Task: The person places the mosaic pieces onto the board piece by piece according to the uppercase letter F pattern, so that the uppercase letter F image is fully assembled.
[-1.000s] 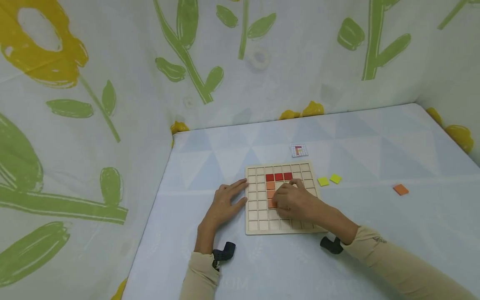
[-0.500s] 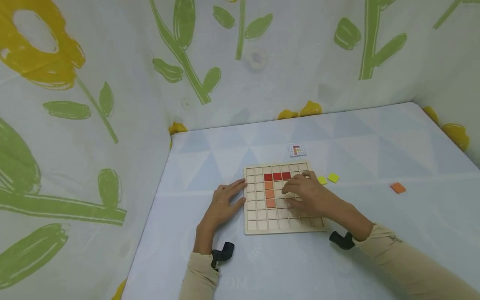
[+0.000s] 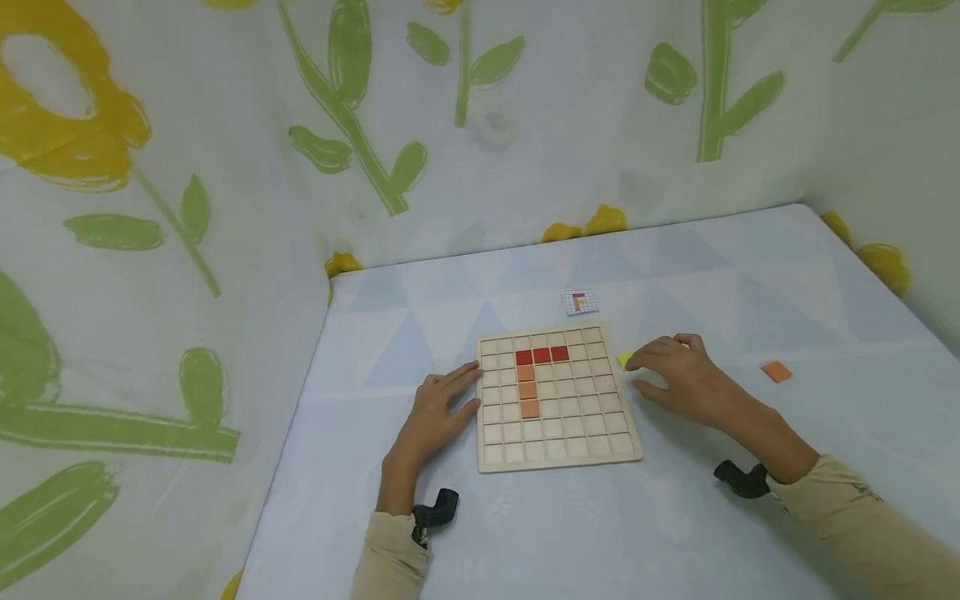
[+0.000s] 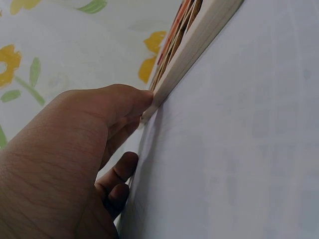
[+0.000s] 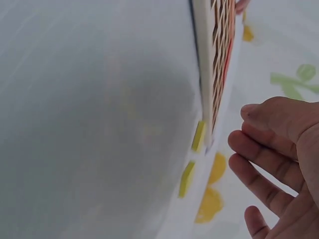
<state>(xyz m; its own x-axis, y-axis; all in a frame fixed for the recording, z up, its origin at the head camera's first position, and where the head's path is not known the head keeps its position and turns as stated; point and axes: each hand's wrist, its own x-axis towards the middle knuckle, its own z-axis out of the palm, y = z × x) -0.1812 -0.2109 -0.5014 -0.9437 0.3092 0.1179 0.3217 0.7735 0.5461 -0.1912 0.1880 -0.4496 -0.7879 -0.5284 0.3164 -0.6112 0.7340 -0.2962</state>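
Note:
A wooden grid board (image 3: 555, 429) lies on the table, with a row of red square tiles (image 3: 542, 356) and a column of orange square tiles (image 3: 528, 390) set in its cells. My left hand (image 3: 435, 417) touches the board's left edge, fingers extended; in the left wrist view the thumb meets the wooden side (image 4: 174, 74). My right hand (image 3: 686, 383) hovers just right of the board, thumb and fingers apart and holding nothing. Under its fingertips a yellow tile (image 3: 626, 359) shows partly. Two yellow tiles appear in the right wrist view, the nearer one (image 5: 187, 179) and another (image 5: 198, 136) beside the board.
Behind the board lies a small printed pattern card (image 3: 581, 302). A loose orange tile (image 3: 776, 371) rests farther right on the table (image 3: 570, 533). Flower-printed cloth (image 3: 480, 192) stands behind and to the left.
My right hand has lifted off the grid and moved right, to the yellow tiles beside the board. The orange column is uncovered now. My left hand stays at the board's edge.

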